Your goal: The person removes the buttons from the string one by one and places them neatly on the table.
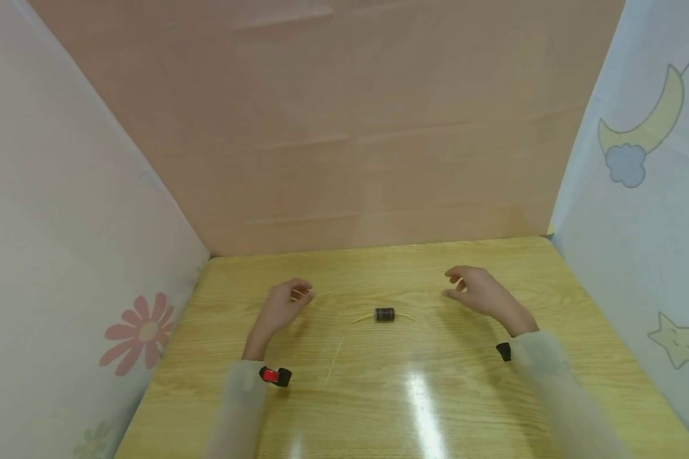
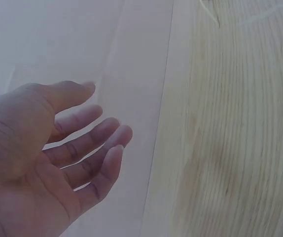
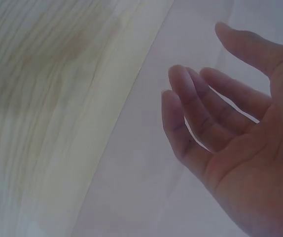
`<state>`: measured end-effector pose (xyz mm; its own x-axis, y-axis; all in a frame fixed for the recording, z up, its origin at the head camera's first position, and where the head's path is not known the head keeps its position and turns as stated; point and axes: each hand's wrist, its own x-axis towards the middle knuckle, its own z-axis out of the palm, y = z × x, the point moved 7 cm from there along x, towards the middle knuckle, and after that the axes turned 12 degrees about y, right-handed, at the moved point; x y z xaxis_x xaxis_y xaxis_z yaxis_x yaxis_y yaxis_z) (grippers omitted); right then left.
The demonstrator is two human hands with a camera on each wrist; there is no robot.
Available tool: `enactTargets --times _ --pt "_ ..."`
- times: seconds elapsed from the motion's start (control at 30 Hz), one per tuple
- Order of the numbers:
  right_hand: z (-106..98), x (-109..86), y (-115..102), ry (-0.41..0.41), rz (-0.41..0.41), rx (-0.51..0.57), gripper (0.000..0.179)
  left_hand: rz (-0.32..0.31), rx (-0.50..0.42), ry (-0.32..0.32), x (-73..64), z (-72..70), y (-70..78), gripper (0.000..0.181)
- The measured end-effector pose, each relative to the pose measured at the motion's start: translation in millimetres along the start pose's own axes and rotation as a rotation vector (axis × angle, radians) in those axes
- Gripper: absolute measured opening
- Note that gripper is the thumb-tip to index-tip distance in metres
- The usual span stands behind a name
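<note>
A small dark brown, ribbed cylinder [image 1: 385, 315] lies on its side at mid-table in the head view. A thin yellow cord [image 1: 404, 315] sticks out of both its ends; whether it is one piece cannot be told. To the left of the cylinder, my left hand [image 1: 285, 305] hovers over the wood with loosely bent fingers and holds nothing. My right hand [image 1: 475, 292] is raised on the other side, also relaxed, thumb apart from the fingers. Both wrist views show bare palms, the left [image 2: 33, 158] and the right [image 3: 255, 153], touching nothing.
The wooden table [image 1: 367, 408] ends at a tan sheet [image 1: 350, 140] hung behind it. Pale printed walls stand on the left [image 1: 63, 191] and the right [image 1: 620, 255]. A thin pale line [image 1: 334, 362] marks the tabletop left of the cylinder.
</note>
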<state>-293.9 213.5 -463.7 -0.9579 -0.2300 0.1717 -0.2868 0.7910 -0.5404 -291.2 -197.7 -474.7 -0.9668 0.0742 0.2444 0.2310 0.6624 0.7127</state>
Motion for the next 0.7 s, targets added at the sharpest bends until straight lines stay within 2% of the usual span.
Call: enactTargets --times 0.47,0.7 --pt "23.3 -3.4 -15.9 -0.025 0.035 0.093 0.043 -0.002 -0.077 -0.038 -1.7 42.2 15.6 0.030" --pt "35.9 -4.3 -23.6 -0.031 0.037 0.137 0.041 -0.007 -0.086 -0.063 -5.1 60.9 18.2 0.030"
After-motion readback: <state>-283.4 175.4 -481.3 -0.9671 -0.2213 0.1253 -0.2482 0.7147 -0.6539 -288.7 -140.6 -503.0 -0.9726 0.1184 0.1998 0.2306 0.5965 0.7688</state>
